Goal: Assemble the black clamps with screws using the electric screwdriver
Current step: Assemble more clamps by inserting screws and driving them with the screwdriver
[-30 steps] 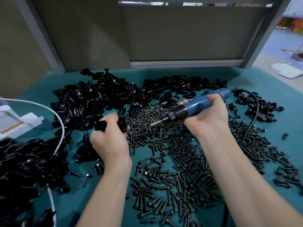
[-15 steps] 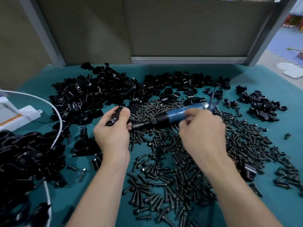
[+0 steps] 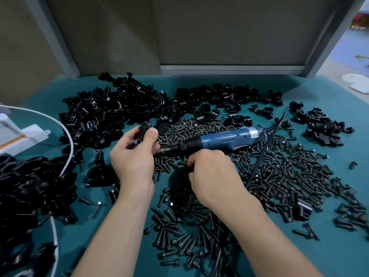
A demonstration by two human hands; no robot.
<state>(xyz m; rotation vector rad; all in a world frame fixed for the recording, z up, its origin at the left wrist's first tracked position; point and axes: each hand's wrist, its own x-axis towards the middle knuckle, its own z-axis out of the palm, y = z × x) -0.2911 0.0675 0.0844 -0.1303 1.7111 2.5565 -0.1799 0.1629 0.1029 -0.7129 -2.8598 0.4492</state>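
While gripping black clamp (image 3: 143,132) in left hand (image 3: 133,162) just above worktop (image 3: 311,90), could drop it among loose clamps (image 3: 111,108). With right hand (image 3: 215,176) curled into screws (image 3: 279,172), cannot tell if holding one; may nudge electric screwdriver (image 3: 223,138) lying unheld just beyond.

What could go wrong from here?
1. The electric screwdriver appears to lie unheld on the loose screws, its bit close to the left hand gripping a black clamp; it could roll or poke that hand.
2. Its black cable crosses the screw pile and may snag or drag screws when lifted.
3. The right hand digs in the screws with curled fingers; whether it has one is hidden, so a fumble is possible.
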